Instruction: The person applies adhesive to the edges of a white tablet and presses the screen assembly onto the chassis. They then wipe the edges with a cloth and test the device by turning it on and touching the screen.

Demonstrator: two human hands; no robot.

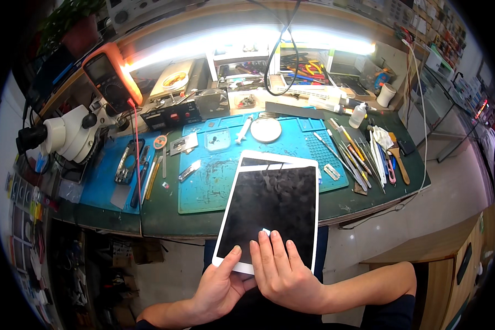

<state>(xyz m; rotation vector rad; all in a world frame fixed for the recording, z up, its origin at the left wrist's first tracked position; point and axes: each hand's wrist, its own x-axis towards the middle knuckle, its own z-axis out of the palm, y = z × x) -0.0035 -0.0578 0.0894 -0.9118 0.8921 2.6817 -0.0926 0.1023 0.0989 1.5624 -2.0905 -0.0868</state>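
A tablet (269,206) with a white frame and a dark, smudged screen tilts over the bench's front edge. My left hand (220,286) grips its lower left corner, thumb on the front and the other fingers underneath. Across the lower part of the screen lies my right hand (283,269), its fingers straight and close together. A small white piece (266,231) peeks out at its fingertips, pressed against the glass; most of it is hidden, so its kind is unclear. Behind the tablet's top edge shows the white-edged top of another panel (258,156).
Under the tablet's far end spreads a blue work mat (203,192). Several tweezers, brushes and picks (363,157) lie to the right. A syringe (244,129) and a round white dish (265,130) sit at the back. At left stand a microscope (66,135) and an orange multimeter (113,77).
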